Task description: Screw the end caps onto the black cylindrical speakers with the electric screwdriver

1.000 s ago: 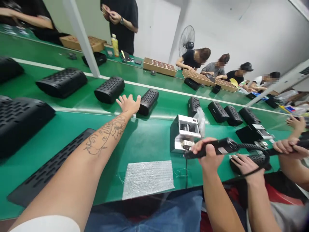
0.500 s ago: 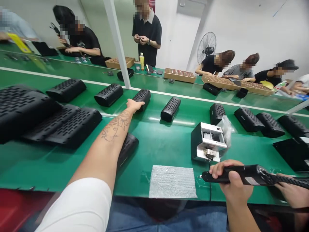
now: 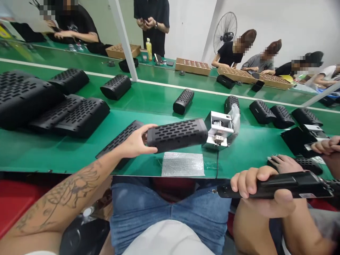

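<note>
My left hand (image 3: 135, 143) grips one end of a black slotted housing (image 3: 177, 134), thumb and fingers on opposite sides. The housing is raised over the bench with its long side running left to right. Another slotted housing (image 3: 120, 136) lies on the bench just behind my left hand, partly covered by it. In my right hand (image 3: 261, 191) is a black electric screwdriver (image 3: 300, 182), held level over my lap with its bit pointing left. A bubble-wrap sheet (image 3: 183, 164) lies below the raised housing. Beside the housing's right end stands a silver-and-black machine unit (image 3: 219, 131).
Stacked housings (image 3: 82, 118) fill the bench's left side. More housings, one of them (image 3: 183, 101) in the middle, line the green conveyor (image 3: 156, 97). A co-worker's hand (image 3: 288, 164) rests close by on my right. Across the line people work beside cardboard trays (image 3: 192, 66).
My left hand has taken the housing off the conveyor and brought it nearer, over the bench. My right hand still holds the screwdriver, which now shows over my lap. The view has tilted down.
</note>
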{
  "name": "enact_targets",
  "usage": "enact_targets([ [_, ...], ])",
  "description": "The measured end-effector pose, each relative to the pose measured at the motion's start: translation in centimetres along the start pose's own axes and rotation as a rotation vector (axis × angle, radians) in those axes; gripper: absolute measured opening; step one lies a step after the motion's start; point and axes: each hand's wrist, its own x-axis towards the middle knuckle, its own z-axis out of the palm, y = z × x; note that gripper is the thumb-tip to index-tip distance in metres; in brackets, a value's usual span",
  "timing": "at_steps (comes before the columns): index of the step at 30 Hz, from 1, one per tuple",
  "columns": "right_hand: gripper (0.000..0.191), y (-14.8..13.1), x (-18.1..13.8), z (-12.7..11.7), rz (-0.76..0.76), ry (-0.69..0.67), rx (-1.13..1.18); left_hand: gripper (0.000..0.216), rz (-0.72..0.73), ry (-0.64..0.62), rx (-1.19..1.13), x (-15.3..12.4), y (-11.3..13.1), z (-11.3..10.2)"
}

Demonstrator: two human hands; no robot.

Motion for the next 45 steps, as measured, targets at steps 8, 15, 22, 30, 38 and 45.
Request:
enact_targets([
  [8, 0.035, -0.6, -1.1, 0.8, -0.160, 0.067, -0.164, 0.104, -0.008, -0.164, 0.093, -3.8, -3.4, 7.4],
  [15, 0.032, 2.8, 1.9, 1.7, -0.206, 0.099, -0.275, 0.106, -0.015, -0.141, 0.176, -5.2, -4.5, 8.5],
  [22, 0.038, 5.5, 3.2, 2.1, -0.160, 0.123, -0.358, 0.107, -0.046, -0.151, 0.197, -5.6, -4.1, 8.7],
  [30, 0.027, 6.0, 4.1, 1.8, -0.068, -0.022, -0.243, 0.111, -0.059, -0.169, 0.205, -5.5, -3.9, 8.4],
  [38, 0.031, 6.4, 4.6, 1.6, -0.034, -0.231, -0.191, 0.115, -0.041, -0.146, 0.217, -5.8, -4.8, 8.8],
  [45, 0.037, 6.4, 3.9, 1.7, 0.024, -0.214, -0.231, 0.111, 0.038, -0.080, 0.260, -6.4, -6.7, 9.8],
])
